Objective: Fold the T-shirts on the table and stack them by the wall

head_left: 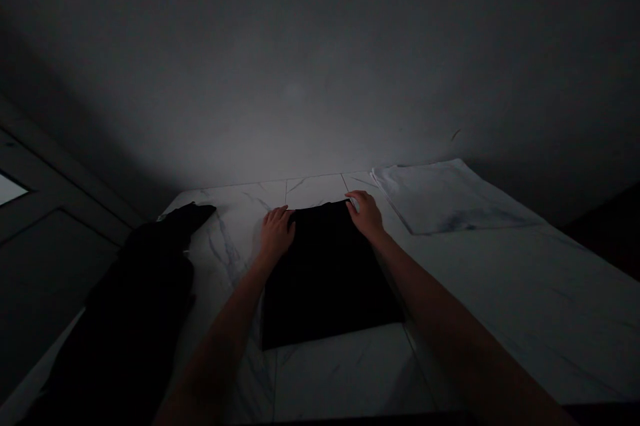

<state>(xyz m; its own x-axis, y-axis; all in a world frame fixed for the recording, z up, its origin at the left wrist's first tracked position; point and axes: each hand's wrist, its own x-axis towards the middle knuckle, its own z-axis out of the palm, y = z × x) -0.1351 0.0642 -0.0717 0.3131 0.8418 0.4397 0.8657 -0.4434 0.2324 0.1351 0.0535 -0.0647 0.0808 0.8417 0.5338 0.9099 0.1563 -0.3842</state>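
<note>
A folded black cloth garment (330, 273) lies flat in front of me, its near edge wider in view than its far edge. My left hand (277, 233) rests at its far left corner, fingers spread past the edge and thumb against the fabric. At the far right corner, my right hand (367, 214) has its fingers bent around the edge, with the corner between thumb and forefinger. The dim light hides the fabric's folds and any seams.
Dark clothing (135, 306) is heaped along the left side. A flat, pale folded cloth or sheet (450, 196) lies at the back right. The white marble-patterned surface (340, 379) meets a grey wall (300, 66). A panelled door (50, 213) stands at the left.
</note>
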